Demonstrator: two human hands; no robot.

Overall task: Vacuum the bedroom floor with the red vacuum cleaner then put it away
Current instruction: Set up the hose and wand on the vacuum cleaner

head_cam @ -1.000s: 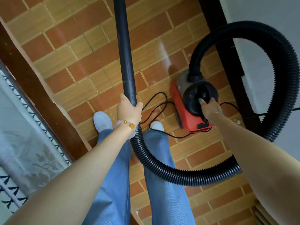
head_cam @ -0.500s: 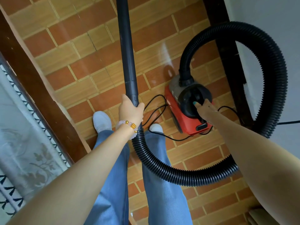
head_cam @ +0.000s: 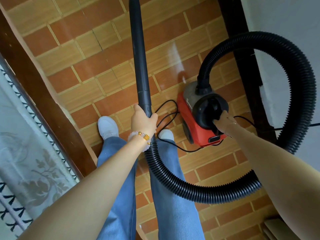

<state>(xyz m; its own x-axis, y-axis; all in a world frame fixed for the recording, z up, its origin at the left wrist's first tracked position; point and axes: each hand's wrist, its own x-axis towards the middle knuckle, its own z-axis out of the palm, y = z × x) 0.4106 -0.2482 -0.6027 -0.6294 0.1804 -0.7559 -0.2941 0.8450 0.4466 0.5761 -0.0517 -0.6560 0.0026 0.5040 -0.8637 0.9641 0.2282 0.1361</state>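
Stood on tiled floor [head_cam: 86, 66], bed frame [head_cam: 34, 87] running along 9 o'clock. Gripped wand [head_cam: 139, 58] w/ L hand [head_cam: 143, 121], fingers wrapped tight round its lower end, thumb on the near side, just above the hose joint. Prob. held low there to steer the long tube pointing off to 12 o'clock. Nozzle out of shot, so couldn't tell if touching floor.

Reached R hand [head_cam: 223, 121] down toward 3 o'clock onto red vacuum cleaner [head_cam: 197, 130], parked on the floor just beside R shoe [head_cam: 166, 134]. Hooked fingers, bunched together, into black carry handle [head_cam: 199, 111] on top. Tips mostly buried in the recess, one nail showing. Judged as prep to lift or drag the body along.

Noted hose [head_cam: 304, 94] looping wide from 6 round through 3 to 1 o'clock, plenty of slack, so no tug on the wand. Spotted power cord [head_cam: 170, 100] snaking between shoes and body, a snag/trip risk if yanked. Couldn't tell whether mid-vacuuming or packing up.
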